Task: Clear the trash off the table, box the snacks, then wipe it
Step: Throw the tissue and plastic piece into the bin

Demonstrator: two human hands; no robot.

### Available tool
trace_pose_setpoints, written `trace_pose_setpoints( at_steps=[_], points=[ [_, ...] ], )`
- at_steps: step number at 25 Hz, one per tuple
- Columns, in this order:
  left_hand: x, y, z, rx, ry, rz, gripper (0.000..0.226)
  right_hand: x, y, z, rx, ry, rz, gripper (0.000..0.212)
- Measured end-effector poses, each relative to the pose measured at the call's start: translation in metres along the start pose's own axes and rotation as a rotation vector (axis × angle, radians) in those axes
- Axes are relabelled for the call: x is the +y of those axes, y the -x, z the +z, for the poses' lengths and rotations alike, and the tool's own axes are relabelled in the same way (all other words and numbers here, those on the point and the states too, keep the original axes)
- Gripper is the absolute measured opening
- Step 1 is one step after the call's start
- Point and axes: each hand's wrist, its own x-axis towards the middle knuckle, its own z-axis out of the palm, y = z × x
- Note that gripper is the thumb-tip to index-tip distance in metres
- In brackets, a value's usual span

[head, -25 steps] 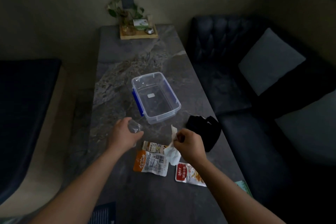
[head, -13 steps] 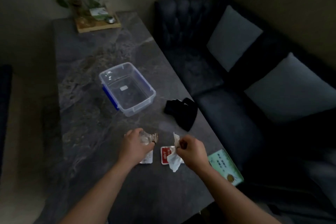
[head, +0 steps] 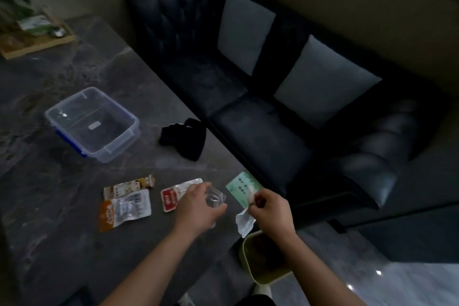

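My left hand [head: 198, 208] grips a crumpled clear plastic wrapper [head: 215, 199] near the table's right edge. My right hand [head: 270, 208] pinches a white crumpled tissue [head: 244, 222], held past the table edge above a pale bin [head: 248, 263] on the floor. On the dark marble table [head: 62, 243] lie an orange snack packet [head: 124, 208], a thin beige snack bar [head: 129, 186], a red packet [head: 170, 199] partly under my left hand, and a green packet [head: 242, 186] at the edge. An empty clear storage box [head: 92, 123] with blue clips stands further back.
A black cloth [head: 185, 138] lies by the table's right edge. A wooden tray [head: 32, 45] with a plant sits at the far end. A dark tufted sofa [head: 260, 136] with two grey cushions runs along the right side.
My view has swung to the right and down, bringing the bin into sight. Both hands have moved right towards the table edge, still holding the wrapper and the tissue.
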Motion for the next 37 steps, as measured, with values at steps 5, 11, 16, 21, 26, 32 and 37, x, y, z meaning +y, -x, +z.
trace_pose_setpoints(
  at_steps=[5,11,16,21,26,32,37],
  points=[
    [0.056,0.025,0.079,-0.042,-0.050,-0.023,0.084,0.088,-0.001,-0.052,-0.036,-0.030,0.049,0.026],
    [0.073,0.054,0.167,-0.191,-0.020,-0.065,0.084,0.177,-0.005,-0.062,-0.162,-0.005,0.120,0.017],
    [0.025,0.048,0.237,-0.318,-0.054,-0.140,0.071,0.246,-0.025,-0.014,-0.238,0.034,0.160,0.021],
    [-0.038,0.015,0.314,-0.378,-0.161,-0.237,0.062,0.315,-0.065,0.062,-0.279,0.087,0.200,0.021],
    [-0.075,-0.017,0.380,-0.411,-0.213,-0.237,0.048,0.374,-0.092,0.125,-0.283,0.103,0.249,0.012],
    [-0.103,-0.036,0.450,-0.462,-0.420,-0.047,0.052,0.434,-0.110,0.174,-0.298,0.175,0.256,0.017],
    [-0.121,-0.045,0.493,-0.482,-0.567,0.158,0.045,0.466,-0.120,0.197,-0.307,0.178,0.285,0.016]
  ],
)
